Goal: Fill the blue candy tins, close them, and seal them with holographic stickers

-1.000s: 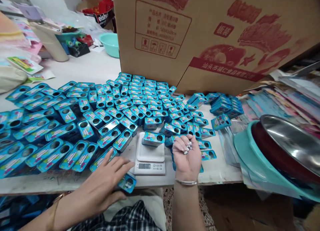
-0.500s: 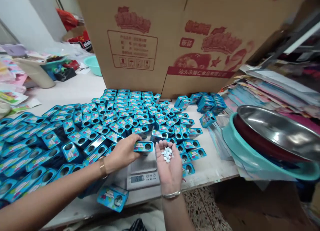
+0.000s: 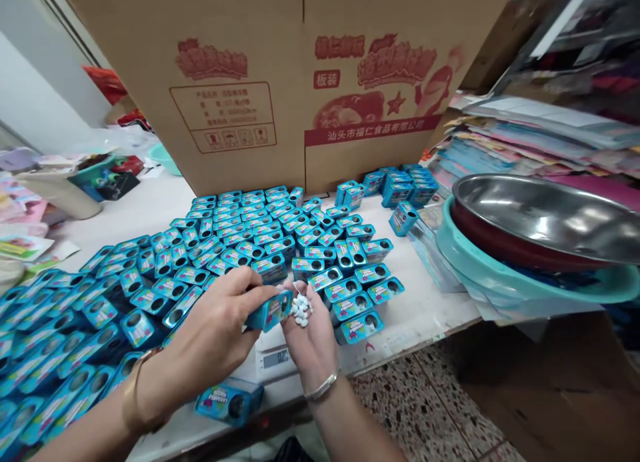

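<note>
My left hand (image 3: pixel 217 319) grips a small blue candy tin (image 3: pixel 271 314) and tilts it, with the holed end toward my right palm. My right hand (image 3: pixel 319 349) is palm up and cupped around a small heap of white candies (image 3: pixel 301 309), right beside the tin. Beneath both hands sits a white digital scale (image 3: pixel 275 361); its display is partly hidden and its digits are hard to read. In front of the scale another blue tin (image 3: pixel 225 402) lies at the table edge. Many similar blue tins (image 3: pixel 267 237) with round holes stand packed beyond my hands.
A large cardboard box (image 3: pixel 280 22) blocks the back. To the right, a steel basin (image 3: pixel 545 209) is stacked in a turquoise basin (image 3: pixel 453 249), with piled printed sheets (image 3: pixel 500 145) behind. The table (image 3: pixel 420 309) ends at a front edge above a speckled floor.
My left hand has tipped the tin toward my right palm, and both hands have come together. My right hand has moved left over the scale. The view has shifted slightly.
</note>
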`<state>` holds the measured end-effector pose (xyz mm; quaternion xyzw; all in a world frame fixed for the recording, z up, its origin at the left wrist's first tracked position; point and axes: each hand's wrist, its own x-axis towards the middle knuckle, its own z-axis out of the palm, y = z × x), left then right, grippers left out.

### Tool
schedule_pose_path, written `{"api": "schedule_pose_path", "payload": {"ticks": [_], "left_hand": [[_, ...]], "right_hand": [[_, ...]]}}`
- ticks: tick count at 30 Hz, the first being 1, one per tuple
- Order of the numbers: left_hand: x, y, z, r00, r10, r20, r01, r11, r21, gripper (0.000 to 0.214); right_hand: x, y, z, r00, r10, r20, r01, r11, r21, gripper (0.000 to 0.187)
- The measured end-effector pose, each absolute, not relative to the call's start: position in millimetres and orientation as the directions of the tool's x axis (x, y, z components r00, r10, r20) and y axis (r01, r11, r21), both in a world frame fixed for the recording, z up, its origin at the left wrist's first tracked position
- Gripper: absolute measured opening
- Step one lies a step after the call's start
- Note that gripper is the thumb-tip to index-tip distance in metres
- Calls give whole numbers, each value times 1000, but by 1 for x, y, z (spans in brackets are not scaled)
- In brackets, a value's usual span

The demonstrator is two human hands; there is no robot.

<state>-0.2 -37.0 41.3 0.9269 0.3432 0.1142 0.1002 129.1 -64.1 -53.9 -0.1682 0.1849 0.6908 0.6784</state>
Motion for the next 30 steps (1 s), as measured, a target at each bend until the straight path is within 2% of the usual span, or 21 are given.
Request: {"api": "schedule_pose_path", "payload": {"ticks": [7,16,21,25,30], "left_hand": [[8,-36,37,744,668,-6,663,-737,130,40],[6,-36,39,732,681,5,679,-731,73,39],[2,-31,32,719,695,2,693,-716,88,42],[-2,-35,34,722,692,0,688,-717,113,40],[-2,-41,39,729,683,40,675,-727,124,48]], "right_hand": [[126,-63,-59,-42,892,-450,-998,-18,58,23],[115,-53,-69,-97,870,-484,-995,-67,80,18],[112,-51,-72,-113,880,-461,-991,-63,122,18],[113,-50,-74,-117,881,-458,-991,-71,116,18],[112,-50,-72,-142,885,-443,-989,-106,107,18]]}}
